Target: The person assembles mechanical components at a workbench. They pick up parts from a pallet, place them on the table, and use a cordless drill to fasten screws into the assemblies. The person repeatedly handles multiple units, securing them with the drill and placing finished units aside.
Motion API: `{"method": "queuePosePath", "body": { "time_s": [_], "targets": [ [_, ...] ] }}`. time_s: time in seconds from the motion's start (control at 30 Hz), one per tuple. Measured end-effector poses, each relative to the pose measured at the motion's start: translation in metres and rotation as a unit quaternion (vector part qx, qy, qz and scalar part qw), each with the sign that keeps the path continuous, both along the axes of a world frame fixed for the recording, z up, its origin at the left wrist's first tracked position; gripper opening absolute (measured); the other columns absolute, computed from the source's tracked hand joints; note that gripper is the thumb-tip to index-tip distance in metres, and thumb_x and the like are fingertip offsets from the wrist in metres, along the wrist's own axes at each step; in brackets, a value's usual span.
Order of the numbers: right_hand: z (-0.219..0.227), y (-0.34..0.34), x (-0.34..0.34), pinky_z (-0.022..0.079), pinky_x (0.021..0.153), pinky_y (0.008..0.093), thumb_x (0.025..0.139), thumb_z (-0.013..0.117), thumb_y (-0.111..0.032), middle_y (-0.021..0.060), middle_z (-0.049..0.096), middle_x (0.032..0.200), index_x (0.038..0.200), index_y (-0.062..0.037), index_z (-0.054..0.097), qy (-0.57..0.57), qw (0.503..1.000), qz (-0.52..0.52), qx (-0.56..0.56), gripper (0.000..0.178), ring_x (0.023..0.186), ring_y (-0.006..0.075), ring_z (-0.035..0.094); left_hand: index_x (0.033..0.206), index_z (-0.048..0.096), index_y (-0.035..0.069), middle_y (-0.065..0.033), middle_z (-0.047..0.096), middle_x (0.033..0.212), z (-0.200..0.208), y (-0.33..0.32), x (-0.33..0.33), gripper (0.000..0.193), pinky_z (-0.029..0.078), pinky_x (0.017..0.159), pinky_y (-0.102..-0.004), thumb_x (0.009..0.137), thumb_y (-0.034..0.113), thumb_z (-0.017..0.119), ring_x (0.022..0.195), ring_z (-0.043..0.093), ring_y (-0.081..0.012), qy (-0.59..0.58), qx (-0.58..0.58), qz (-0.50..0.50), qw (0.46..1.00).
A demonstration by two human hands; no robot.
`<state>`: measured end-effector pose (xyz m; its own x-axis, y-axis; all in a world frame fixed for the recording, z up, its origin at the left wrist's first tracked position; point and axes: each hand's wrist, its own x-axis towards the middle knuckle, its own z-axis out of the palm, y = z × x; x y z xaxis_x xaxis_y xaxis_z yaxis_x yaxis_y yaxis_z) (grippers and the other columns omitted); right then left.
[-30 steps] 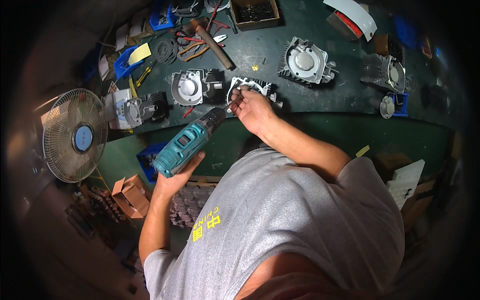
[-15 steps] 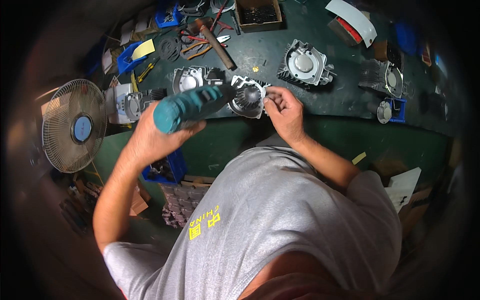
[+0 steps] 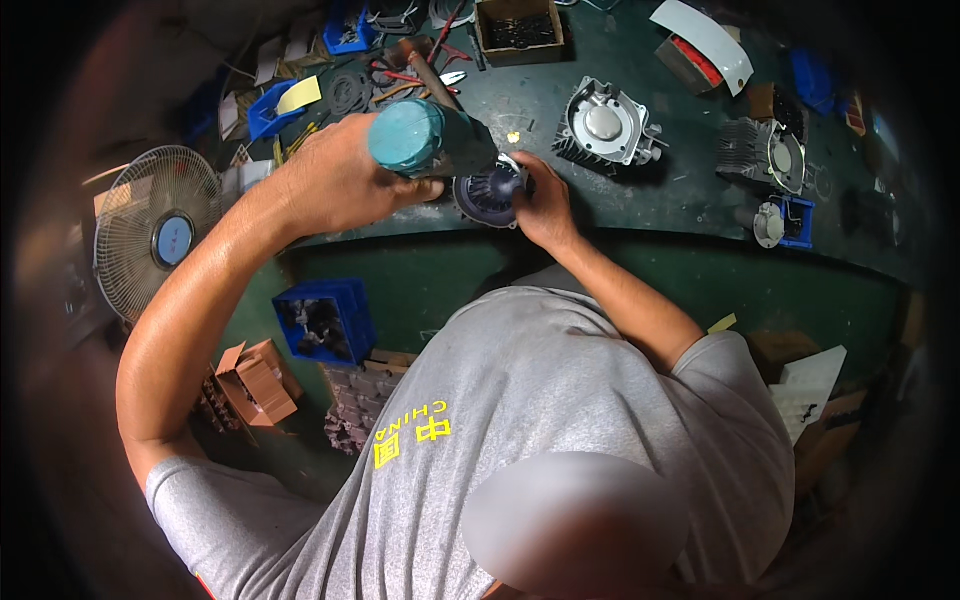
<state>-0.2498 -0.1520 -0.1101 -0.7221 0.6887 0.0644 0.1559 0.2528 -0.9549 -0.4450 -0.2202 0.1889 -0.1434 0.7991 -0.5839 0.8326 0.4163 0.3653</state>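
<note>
My left hand [image 3: 340, 175] grips a teal and black power screwdriver [image 3: 405, 138]. Its dark front end leans over the far rim of a finned round metal housing [image 3: 484, 198] near the bench's front edge. Where the tool's tip meets the housing is hidden by the tool's body. Around the right rim of that housing my right hand [image 3: 546, 205] is closed, thumb toward its inside. To the right stands another finned housing [image 3: 603, 122] with a silver round boss, touched by neither hand.
A hammer [image 3: 432, 78] and pliers lie behind the drill. A cardboard box [image 3: 518, 48] of small dark parts stands at the back. More castings [image 3: 765, 155] sit at the right, near a blue bin [image 3: 797, 222]. A fan [image 3: 160, 235] stands left; a blue crate [image 3: 322, 320] is below the bench.
My left hand has carried the screwdriver rightward and farther in, with the elbow swung outward. My right hand has shifted left and now wraps the housing's rim.
</note>
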Motion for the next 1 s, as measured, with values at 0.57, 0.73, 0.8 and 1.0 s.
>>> {"method": "queuePosePath", "body": {
  "time_s": [0.57,0.73,0.8,1.0],
  "targets": [
    [-0.008,-0.01,-0.003,0.049,0.105,0.0422,0.082,0.061,0.004,0.0214,0.067,0.126,0.124,-0.0004,0.064,0.005,0.999,-0.049,0.016,0.043,0.121,0.0382,0.064,0.108,0.069,0.007,-0.0161,0.073,0.093,-0.019,-0.01,0.006,0.028,0.057,0.081,-0.0468,0.088,0.025,0.075,0.093,0.071,-0.0368,0.023,0.085,-0.007,0.996],
    [-0.007,-0.009,-0.003,0.049,0.104,0.042,0.083,0.061,0.003,0.0211,0.067,0.126,0.124,-0.0008,0.064,0.003,0.999,-0.041,0.009,0.042,0.121,0.0377,0.064,0.115,0.061,0.004,-0.0145,0.07,0.096,-0.011,-0.01,0.011,0.038,0.057,0.086,-0.0445,0.083,0.015,0.077,0.094,0.069,-0.0348,0.069,0.103,0.027,0.992],
    [-0.009,-0.01,-0.003,0.05,0.103,0.0416,0.083,0.061,0.003,0.021,0.067,0.126,0.125,-0.001,0.064,0.009,0.999,-0.041,0.027,0.042,0.12,0.0375,0.064,0.114,0.058,0.004,-0.0146,0.07,0.095,-0.017,-0.016,0.006,0.04,0.057,0.085,-0.0446,0.081,0.014,0.078,0.093,0.069,-0.0357,0.026,0.129,0.047,0.99],
    [-0.006,-0.011,-0.004,0.051,0.101,0.0404,0.084,0.062,0.002,0.0201,0.067,0.125,0.125,-0.0016,0.064,0.01,0.999,-0.044,0.017,0.042,0.118,0.0366,0.065,0.113,0.067,0.003,-0.0154,0.072,0.1,-0.016,-0.016,0.004,0.034,0.057,0.084,-0.0429,0.082,0.011,0.077,0.093,0.07,-0.0329,0.037,0.102,-0.011,0.994]
  ]
}}
